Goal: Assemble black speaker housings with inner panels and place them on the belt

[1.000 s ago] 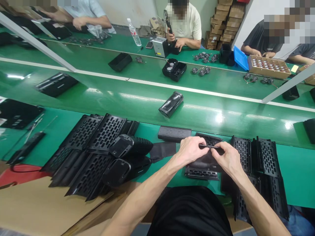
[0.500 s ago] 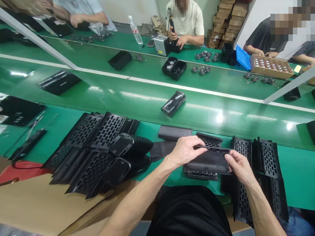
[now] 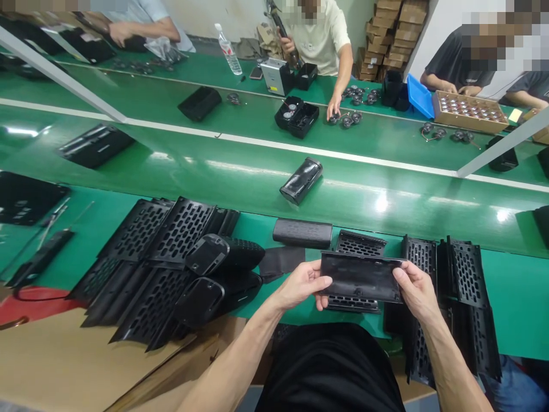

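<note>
Both hands hold up a black plastic panel [image 3: 362,278], a curved rectangular piece with its smooth inner side showing. My left hand [image 3: 304,284] pinches its left end, thumb on the face. On the right end, my right hand [image 3: 414,286] grips with the thumb in front and fingers behind. Behind and below the panel lie perforated black grilles [image 3: 362,243], partly hidden by it. Left of them are a flat piece of black cloth or mesh [image 3: 283,261] and a rounded black speaker case [image 3: 302,232].
Stacked grilles [image 3: 182,229] and two speaker housings [image 3: 225,252] lie to the left, more grilles [image 3: 467,274] to the right. A black speaker [image 3: 301,180] sits on the green conveyor belt [image 3: 240,171]. Across it, co-workers handle parts near a box of speaker drivers [image 3: 469,111].
My left hand has moved from the panel's top edge down to its left end. The panel's face now shows more fully. Across the belt, a co-worker's hand has reached to the speaker drivers.
</note>
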Tool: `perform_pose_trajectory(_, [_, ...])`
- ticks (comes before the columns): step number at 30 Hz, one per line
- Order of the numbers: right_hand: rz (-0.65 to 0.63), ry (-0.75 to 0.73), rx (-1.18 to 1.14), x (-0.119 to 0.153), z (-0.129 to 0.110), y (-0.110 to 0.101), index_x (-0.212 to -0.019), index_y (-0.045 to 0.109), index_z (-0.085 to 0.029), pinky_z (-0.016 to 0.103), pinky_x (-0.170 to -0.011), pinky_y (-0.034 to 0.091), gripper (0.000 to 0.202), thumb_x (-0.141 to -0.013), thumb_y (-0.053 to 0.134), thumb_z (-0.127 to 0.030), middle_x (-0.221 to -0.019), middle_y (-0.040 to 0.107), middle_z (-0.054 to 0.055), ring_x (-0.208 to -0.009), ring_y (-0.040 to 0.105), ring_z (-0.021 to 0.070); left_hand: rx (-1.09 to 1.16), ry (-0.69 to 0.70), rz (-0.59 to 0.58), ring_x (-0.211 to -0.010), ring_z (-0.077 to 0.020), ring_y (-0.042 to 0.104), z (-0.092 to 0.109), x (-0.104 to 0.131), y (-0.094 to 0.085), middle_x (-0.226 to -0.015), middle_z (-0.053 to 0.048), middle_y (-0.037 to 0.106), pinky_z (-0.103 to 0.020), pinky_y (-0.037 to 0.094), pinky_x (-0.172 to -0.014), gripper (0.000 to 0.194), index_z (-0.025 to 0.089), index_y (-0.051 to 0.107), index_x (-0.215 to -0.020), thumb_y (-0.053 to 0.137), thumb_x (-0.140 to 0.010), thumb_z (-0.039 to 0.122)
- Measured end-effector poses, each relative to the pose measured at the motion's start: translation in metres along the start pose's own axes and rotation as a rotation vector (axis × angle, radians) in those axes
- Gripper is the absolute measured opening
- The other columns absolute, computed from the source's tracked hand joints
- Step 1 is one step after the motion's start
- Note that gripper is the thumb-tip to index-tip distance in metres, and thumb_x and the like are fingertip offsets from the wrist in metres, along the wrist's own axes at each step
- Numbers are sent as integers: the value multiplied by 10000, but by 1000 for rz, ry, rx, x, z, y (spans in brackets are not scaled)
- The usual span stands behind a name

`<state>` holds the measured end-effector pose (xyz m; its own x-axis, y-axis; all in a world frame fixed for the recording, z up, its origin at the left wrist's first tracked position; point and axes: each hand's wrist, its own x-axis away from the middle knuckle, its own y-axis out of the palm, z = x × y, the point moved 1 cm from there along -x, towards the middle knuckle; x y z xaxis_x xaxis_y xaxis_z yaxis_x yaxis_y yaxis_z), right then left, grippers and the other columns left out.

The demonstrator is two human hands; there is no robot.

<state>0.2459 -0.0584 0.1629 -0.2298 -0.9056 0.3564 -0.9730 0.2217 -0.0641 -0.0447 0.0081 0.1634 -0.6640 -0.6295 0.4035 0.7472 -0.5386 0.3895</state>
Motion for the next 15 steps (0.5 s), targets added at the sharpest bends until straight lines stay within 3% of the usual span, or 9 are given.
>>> perform_pose_trajectory(15, [16,-46,62,2,-5,3,-884,700,-224,282,-645,491,382,-843,752,-600,-760,633,1,-674,558,171,36,27,-4,-533,-181,695,5,4,3,-734,-63,714,-265,575,-491,559,107,651,-1107,769,-826,575])
